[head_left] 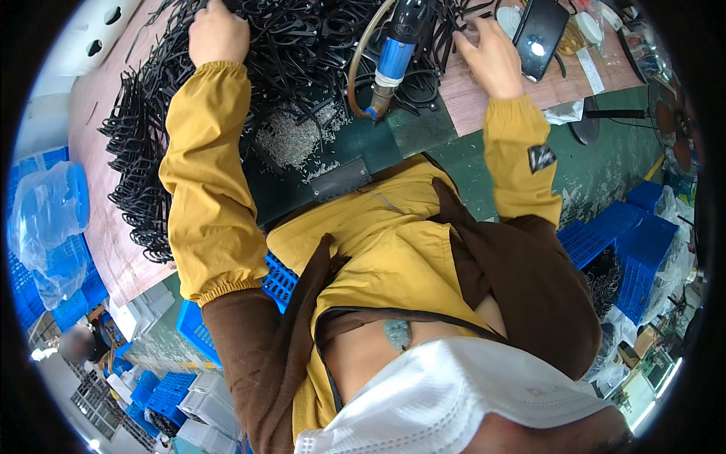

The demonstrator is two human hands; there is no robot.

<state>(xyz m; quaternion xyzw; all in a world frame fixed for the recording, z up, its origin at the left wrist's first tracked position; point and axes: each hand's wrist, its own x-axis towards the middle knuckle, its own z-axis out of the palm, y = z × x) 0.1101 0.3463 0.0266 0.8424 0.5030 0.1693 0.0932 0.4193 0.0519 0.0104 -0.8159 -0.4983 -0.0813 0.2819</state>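
My left hand (218,35) is closed at the far edge of view, over a big heap of black straps (283,45). Its fingertips are partly cut off, and what they hold is hidden. On the right, my right hand (490,57) has its thumb held apart from its fingers, beside the heap's right end. A black phone (541,34) lies just right of it. Between my hands a blue and black air-powered hand tool (395,60) points down, with a tan hose (353,79) curving beside it. Small clear pieces (289,140) are piled below the straps.
Looped black straps (136,166) line the left side of the wooden tabletop (94,204). Blue crates (631,234) stand at the right, with more blue crates (76,280) and clear plastic at the left. A fan (673,125) is at the far right.
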